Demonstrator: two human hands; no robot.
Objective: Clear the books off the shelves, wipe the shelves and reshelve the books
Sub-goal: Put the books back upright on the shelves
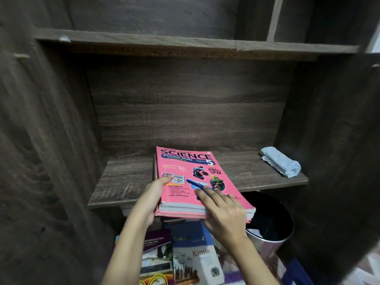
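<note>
On the middle shelf (pixel 127 182), left of centre: a stack of books, pink Science workbook (pixel 185 169) on top, its near end overhanging the shelf's front edge. Left hand (pixel 152 200) grips the stack's near-left edge, thumb on the cover, fingers hidden beneath. Right hand (pixel 224 210) lies flat on the near-right corner of the cover, fingers straight, holding nothing. Folded blue cloth (pixel 280 164) at the shelf's right end, well apart. Below: metal bin (pixel 273 241) on the right, Kimia book (pixel 197 262) nearer.
</note>
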